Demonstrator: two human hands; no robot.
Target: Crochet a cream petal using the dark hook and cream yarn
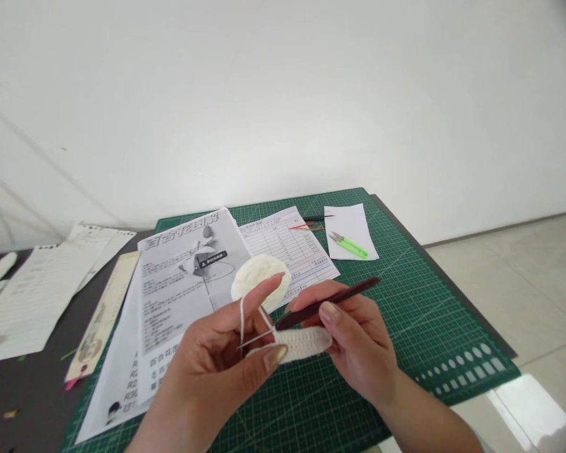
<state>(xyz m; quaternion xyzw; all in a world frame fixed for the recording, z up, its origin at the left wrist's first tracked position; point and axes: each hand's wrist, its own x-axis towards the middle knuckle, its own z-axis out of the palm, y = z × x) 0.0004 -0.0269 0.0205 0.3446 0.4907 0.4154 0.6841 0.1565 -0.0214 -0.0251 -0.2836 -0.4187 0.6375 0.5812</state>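
My left hand (226, 355) pinches the near end of a small cream crochet piece (304, 343), with cream yarn (242, 318) looped over its raised index finger. My right hand (353, 340) grips a dark brown crochet hook (327, 302), whose tip meets the piece, and also steadies the piece's right end. Behind my hands a ball of cream yarn (259, 277) rests on printed instruction sheets (183, 283) over a green cutting mat (405, 314).
Green-handled thread snips (351, 245) lie on a white paper slip (351, 229) at the mat's far right. More papers (38, 283) and a long card strip (104, 314) cover the dark table at left. A white wall stands behind; tiled floor lies to the right.
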